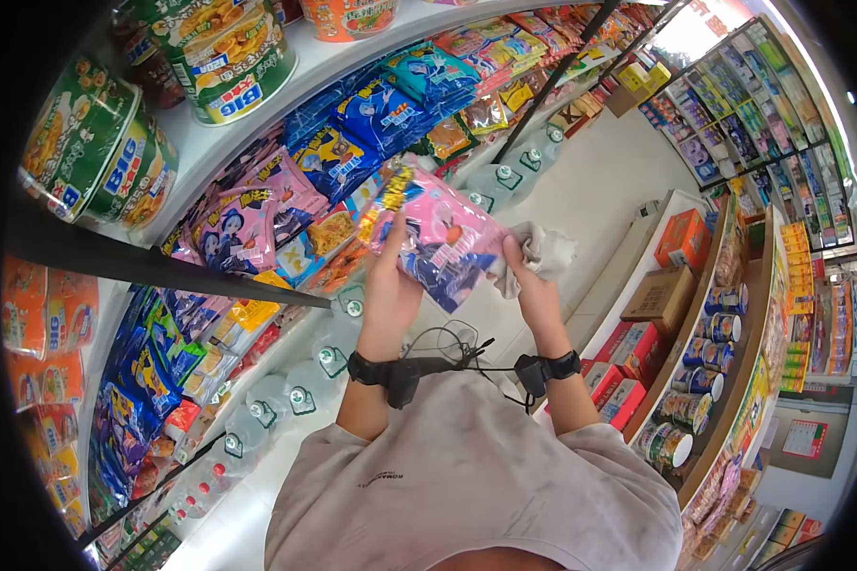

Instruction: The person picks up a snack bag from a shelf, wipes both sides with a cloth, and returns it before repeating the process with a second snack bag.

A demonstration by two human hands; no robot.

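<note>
My left hand [393, 284] is closed on the left side of a shiny pink snack packet [452, 224], its thumb lying over the front. The packet is tilted, with yellow lettering at one end and a dark blue printed part at the other. In my right hand [538, 297] is a crumpled greyish-white cloth [548, 252], pinched beside the packet's right end. Whether those fingers also grip the packet's edge is hidden. Both hands are in front of my chest, close to a shelf of similar pink packets [248, 224] and blue packets [338, 157].
Green instant noodle tubs [224, 57] stand on the upper shelf. A dark metal post [162, 271] crosses at left. Large clear bottles [328, 347] line the floor under the shelf. At right is a shelf unit with red boxes [633, 352], a brown carton [659, 293] and cans [714, 328].
</note>
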